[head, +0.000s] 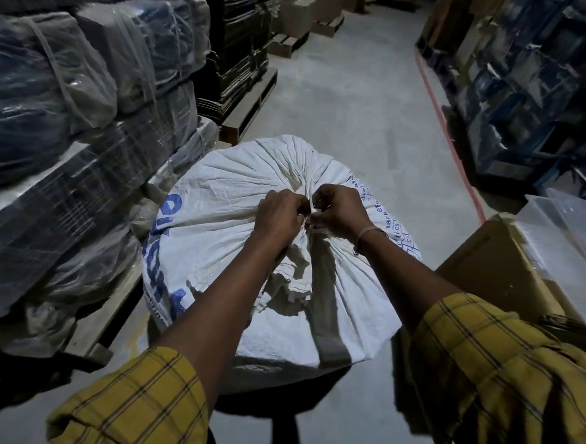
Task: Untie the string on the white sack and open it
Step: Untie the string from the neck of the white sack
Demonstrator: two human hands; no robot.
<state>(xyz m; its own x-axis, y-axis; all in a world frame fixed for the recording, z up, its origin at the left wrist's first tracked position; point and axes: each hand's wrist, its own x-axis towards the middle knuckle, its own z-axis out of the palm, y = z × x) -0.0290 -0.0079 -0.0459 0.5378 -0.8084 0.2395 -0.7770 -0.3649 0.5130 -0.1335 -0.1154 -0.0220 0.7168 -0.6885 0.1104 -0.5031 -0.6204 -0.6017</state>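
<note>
A large white woven sack (224, 197) with blue print stands upright on the floor in front of me, its mouth gathered into a tight bunch at the top. A thin pale string (309, 205) binds that bunch. My left hand (280, 216) pinches the string from the left side of the knot. Pressed against the knot from the right is my right hand (340, 211), its fingers also closed on the string. The loose end of the sack's mouth (293, 276) flops toward me below my hands. The knot itself is mostly hidden by my fingers.
Plastic-wrapped bales (66, 146) are stacked on pallets close to the left. A cardboard box (498, 268) with a clear plastic bin (565, 235) on it stands at the right. A concrete aisle (361, 99) with a red floor line (445, 128) runs ahead between stacked goods.
</note>
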